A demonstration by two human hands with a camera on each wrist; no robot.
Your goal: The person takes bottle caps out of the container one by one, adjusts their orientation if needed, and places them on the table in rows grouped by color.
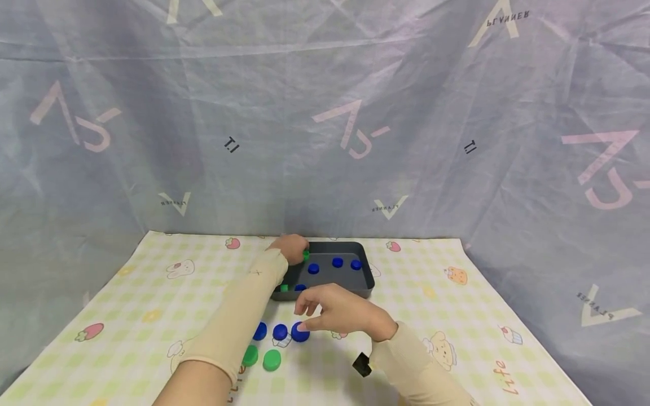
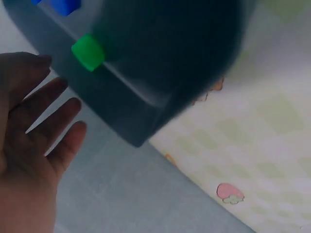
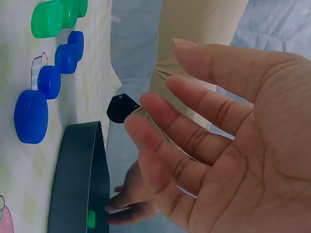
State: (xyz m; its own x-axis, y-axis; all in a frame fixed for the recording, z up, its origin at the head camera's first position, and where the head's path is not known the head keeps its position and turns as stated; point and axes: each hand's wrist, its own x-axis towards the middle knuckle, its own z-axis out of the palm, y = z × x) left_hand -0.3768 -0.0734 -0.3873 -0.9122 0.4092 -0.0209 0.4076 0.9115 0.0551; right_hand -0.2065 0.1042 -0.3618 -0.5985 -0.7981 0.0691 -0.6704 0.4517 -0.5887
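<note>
A dark grey tray (image 1: pixel 367 286) holds several blue bottle caps (image 1: pixel 313 269) and green caps (image 1: pixel 284 288). Over its far left part is my left hand (image 1: pixel 291 249); its fingers are loosely bent and spread in the left wrist view. A green cap (image 2: pixel 88 52) appears inside the tray near those fingertips, apart from them. My right hand (image 1: pixel 337 309) hovers in front of the tray, above a large blue cap (image 3: pixel 31 116), fingers loosely curved with nothing between them. Beside that cap lie smaller blue caps (image 1: pixel 280 332), and nearer me green caps (image 1: pixel 271 360).
A checked cloth with cartoon prints (image 1: pixel 127 316) covers the table. Grey printed curtains (image 1: pixel 284 124) hang behind and at the sides. My left forearm (image 1: pixel 238 316) crosses over the table left of the loose caps. A black wrist piece (image 1: pixel 362 365) sits beside my right sleeve.
</note>
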